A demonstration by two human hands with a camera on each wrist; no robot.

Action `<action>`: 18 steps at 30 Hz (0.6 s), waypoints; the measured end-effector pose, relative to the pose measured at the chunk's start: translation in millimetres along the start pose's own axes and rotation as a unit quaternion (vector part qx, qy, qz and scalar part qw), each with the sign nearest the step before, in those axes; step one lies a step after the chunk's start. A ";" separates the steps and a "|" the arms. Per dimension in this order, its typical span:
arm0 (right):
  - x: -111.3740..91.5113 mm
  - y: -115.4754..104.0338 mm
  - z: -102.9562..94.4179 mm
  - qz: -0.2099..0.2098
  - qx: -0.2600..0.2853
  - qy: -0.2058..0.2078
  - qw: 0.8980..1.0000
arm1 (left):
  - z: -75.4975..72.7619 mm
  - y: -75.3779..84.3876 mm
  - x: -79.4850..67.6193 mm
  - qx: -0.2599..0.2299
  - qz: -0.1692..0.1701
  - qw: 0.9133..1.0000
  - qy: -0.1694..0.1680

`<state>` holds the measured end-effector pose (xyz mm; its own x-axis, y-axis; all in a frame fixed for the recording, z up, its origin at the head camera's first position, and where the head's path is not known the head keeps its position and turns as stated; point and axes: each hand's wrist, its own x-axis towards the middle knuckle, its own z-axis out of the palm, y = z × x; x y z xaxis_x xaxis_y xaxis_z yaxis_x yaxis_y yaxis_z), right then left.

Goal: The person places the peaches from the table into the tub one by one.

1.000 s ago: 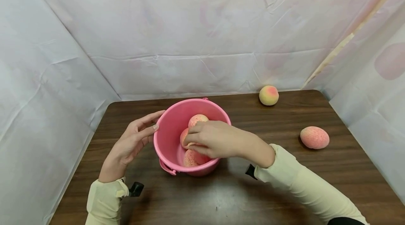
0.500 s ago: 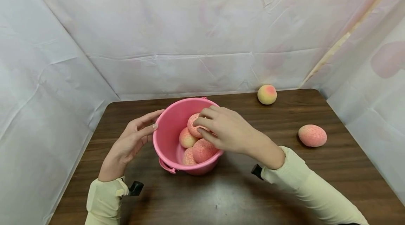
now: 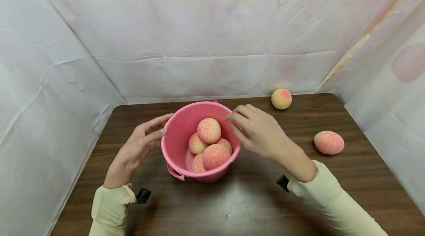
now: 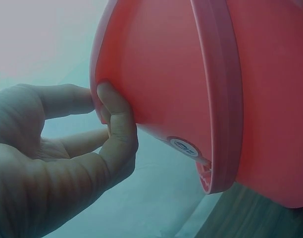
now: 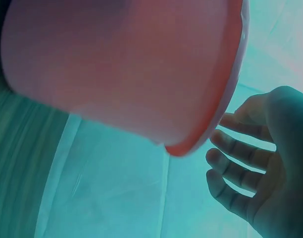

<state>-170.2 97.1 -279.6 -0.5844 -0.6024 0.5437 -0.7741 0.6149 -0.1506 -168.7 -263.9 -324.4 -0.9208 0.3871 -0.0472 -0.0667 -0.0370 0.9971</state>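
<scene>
A pink bucket (image 3: 180, 129) stands on the table, with several speckled pink-and-yellow peaches (image 3: 209, 130) piled inside. At its left side, my left hand (image 3: 136, 147) holds the rim, with thumb and fingertips at the lip. The left wrist view shows a bent finger (image 4: 119, 119) against the wall just below the lip. My right hand (image 3: 257, 129) hovers just outside the right rim, fingers loosely bent and holding nothing. In the right wrist view its fingertips (image 5: 218, 158) are spread beside the rim, a small gap away.
One yellow-and-pink peach (image 3: 281, 99) lies near the table's back edge. A pinker, longer peach (image 3: 328, 142) is at the right. White sheeting (image 3: 212, 37) surrounds the dark wooden table (image 3: 212, 210) at the back and sides.
My right hand has let go of a peach, which now sits on top of the pile, and moved up and right out of the bucket. The left hand stays at the rim.
</scene>
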 end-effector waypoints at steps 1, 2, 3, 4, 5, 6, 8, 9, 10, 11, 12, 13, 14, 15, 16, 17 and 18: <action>-2.8 2.1 -0.9 0.005 -0.002 0.004 1.000 | 0.1 0.1 0.2 0.001 0.000 1.000 0.000; -5.8 4.2 -1.7 0.010 -0.005 0.008 1.000 | 0.5 0.5 0.4 0.002 0.000 1.000 -0.001; -9.0 6.1 -2.1 0.016 -0.007 0.013 1.000 | 0.7 0.7 0.4 0.003 0.000 1.000 0.000; -11.8 8.1 -2.2 0.020 -0.011 0.017 1.000 | 0.5 0.5 0.2 0.003 0.000 1.000 0.001; -14.7 10.1 -2.1 0.026 -0.014 0.021 0.999 | 0.3 0.4 -0.1 0.004 -0.001 1.000 0.003; -18.0 12.1 -2.1 0.032 -0.018 0.024 0.999 | 0.3 0.4 -0.5 0.004 -0.002 1.000 0.004; -25.1 16.1 -2.6 0.047 -0.024 0.029 0.998 | 0.4 0.2 -0.7 0.004 -0.003 1.000 0.005; -28.9 18.1 -2.9 0.054 -0.027 0.030 0.998 | 0.2 -0.1 -0.9 0.004 -0.003 1.000 0.004; -32.9 20.1 -3.4 0.060 -0.032 0.031 0.997 | 0.2 -0.3 -1.0 0.003 -0.003 1.000 0.004; -36.9 22.1 -4.0 0.066 -0.036 0.030 0.997 | 0.2 -0.5 -1.2 0.003 -0.004 1.000 0.003; -41.3 24.1 -4.7 0.072 -0.042 0.029 0.996 | 0.2 -0.6 -1.2 0.003 -0.004 1.000 0.002; -45.7 26.2 -5.6 0.077 -0.047 0.028 0.996 | 0.3 -0.7 -1.1 0.003 -0.003 1.000 0.000; -50.0 28.4 -6.5 0.082 -0.054 0.027 0.995 | 0.4 -0.7 -1.0 0.003 -0.002 1.000 0.000; -54.4 30.5 -7.7 0.086 -0.059 0.027 0.994 | 0.5 -0.5 -0.7 0.004 -0.002 1.000 0.000; -58.8 32.9 -9.0 0.089 -0.065 0.028 0.994 | 0.7 -0.2 -0.1 0.004 -0.002 1.000 0.000; -63.2 35.3 -10.7 0.093 -0.071 0.029 0.993 | 0.9 0.1 0.9 0.005 -0.001 1.000 0.000; -67.4 37.9 -12.4 0.098 -0.077 0.032 0.992 | 1.1 0.3 2.2 0.006 -0.001 1.000 0.000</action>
<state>-157.1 167.3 -311.7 -0.6988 -0.4335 0.5690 -0.5986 0.7898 -0.1334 -170.3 -262.0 -324.1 -0.9205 0.3878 -0.0484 -0.0635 -0.0261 0.9976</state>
